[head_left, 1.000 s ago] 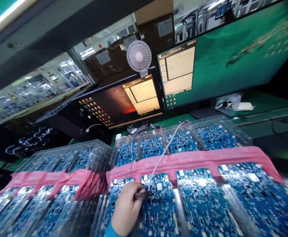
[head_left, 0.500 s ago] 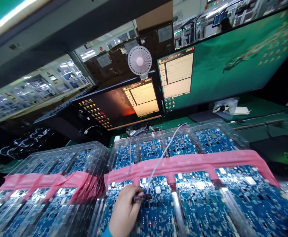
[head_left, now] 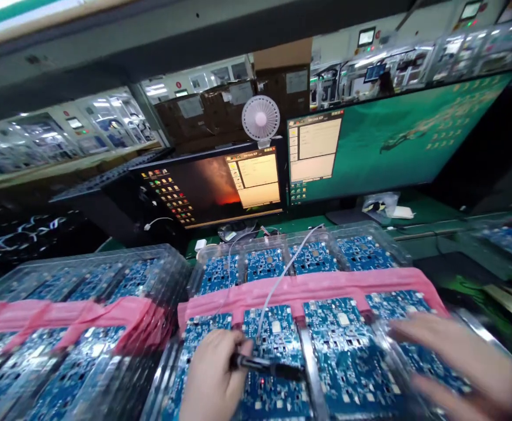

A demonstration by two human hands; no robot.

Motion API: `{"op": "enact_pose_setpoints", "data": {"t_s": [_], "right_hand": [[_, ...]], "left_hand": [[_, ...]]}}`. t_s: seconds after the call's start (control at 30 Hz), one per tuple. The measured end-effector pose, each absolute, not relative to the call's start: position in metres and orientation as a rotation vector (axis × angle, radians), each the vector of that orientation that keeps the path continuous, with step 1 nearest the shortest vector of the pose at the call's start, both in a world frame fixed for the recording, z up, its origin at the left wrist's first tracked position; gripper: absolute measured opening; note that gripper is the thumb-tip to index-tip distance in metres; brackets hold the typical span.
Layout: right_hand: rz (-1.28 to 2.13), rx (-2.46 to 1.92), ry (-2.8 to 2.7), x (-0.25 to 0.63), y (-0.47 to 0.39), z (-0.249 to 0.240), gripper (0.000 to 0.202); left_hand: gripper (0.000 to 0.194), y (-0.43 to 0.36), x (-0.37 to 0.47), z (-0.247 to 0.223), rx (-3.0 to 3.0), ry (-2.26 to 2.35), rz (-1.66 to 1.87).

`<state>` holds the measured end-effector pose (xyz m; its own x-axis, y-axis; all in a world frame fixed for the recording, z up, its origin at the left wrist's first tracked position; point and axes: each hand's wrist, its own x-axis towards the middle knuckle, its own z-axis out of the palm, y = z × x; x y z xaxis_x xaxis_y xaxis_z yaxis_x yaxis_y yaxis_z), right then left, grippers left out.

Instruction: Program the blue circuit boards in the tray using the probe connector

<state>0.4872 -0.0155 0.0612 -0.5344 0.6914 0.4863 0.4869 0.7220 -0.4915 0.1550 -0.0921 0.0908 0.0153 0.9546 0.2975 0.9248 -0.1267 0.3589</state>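
Note:
My left hand (head_left: 214,371) is closed round a dark pen-like tool (head_left: 271,368), which lies sideways above a blue circuit board (head_left: 277,333) in a clear tray. A small red light glows on that board. A thin white cable (head_left: 287,268) runs from behind the tray down to the board near my left fingers. At the right, my right hand (head_left: 462,356) is blurred, its fingers spread over the rightmost board (head_left: 400,304), with nothing seen in it. Pink wrap (head_left: 317,283) crosses the tray between two rows of boards.
Another stack of trays with boards (head_left: 137,275) stands at the left. Behind are a dark monitor (head_left: 207,187), a green-screened monitor (head_left: 391,140) and a small white fan (head_left: 260,118). A black mat (head_left: 444,275) and a plastic bag (head_left: 381,206) lie to the right.
My right hand has come into view from the right. The dark tool now extends further right from my left hand and shows more of its length. The camera view has tilted.

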Motion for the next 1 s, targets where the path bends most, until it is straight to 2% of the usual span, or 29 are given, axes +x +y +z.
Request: {"op": "enact_pose_setpoints", "data": {"t_s": [0.03, 0.1, 0.2, 0.27, 0.37, 0.47, 0.6, 0.73, 0.8, 0.87, 1.0], "right_hand": [[0.359, -0.686, -2.354, 0.467, -0.022, 0.058, 0.042], [0.502, -0.423, -2.427, 0.424, -0.036, 0.049, 0.025], [0.548, -0.21, -2.434, 0.373, -0.056, 0.038, 0.041], [0.518, -0.131, -2.399, 0.359, -0.064, 0.038, 0.046], [0.483, -0.097, -2.409, 0.358, -0.072, 0.05, 0.041], [0.493, -0.151, -2.477, 0.363, -0.076, 0.065, 0.044], [0.592, -0.188, -2.703, 0.358, -0.08, 0.084, 0.06], [0.696, -0.171, -2.85, 0.351, -0.081, 0.096, 0.061], [0.683, -0.182, -2.818, 0.354, -0.079, 0.096, 0.057], [0.69, -0.347, -2.622, 0.359, -0.074, 0.094, 0.049], [0.888, -1.04, -2.078, 0.362, -0.054, 0.083, 0.024]], "left_hand": [[0.013, -0.095, 0.162, 0.093, 2.261, 1.973, 0.646], [0.006, -0.102, 0.178, 0.092, 2.401, 1.804, 0.444], [0.017, -0.109, 0.198, 0.08, 2.606, 1.551, 0.223], [0.025, -0.115, 0.205, 0.071, 2.704, 1.458, 0.207], [0.032, -0.127, 0.206, 0.067, 2.73, 1.436, 0.415], [0.042, -0.139, 0.204, 0.07, 2.702, 1.464, 0.6], [0.04, -0.145, 0.202, 0.068, 2.708, 1.491, 0.535], [0.044, -0.146, 0.197, 0.062, 2.595, 1.507, 0.552], [0.044, -0.146, 0.193, 0.063, 2.491, 1.554, 0.607], [0.036, -0.147, 0.188, 0.066, 2.359, 1.644, 0.637], [0.017, -0.145, 0.181, 0.069, 2.153, 1.758, 0.586]]}}
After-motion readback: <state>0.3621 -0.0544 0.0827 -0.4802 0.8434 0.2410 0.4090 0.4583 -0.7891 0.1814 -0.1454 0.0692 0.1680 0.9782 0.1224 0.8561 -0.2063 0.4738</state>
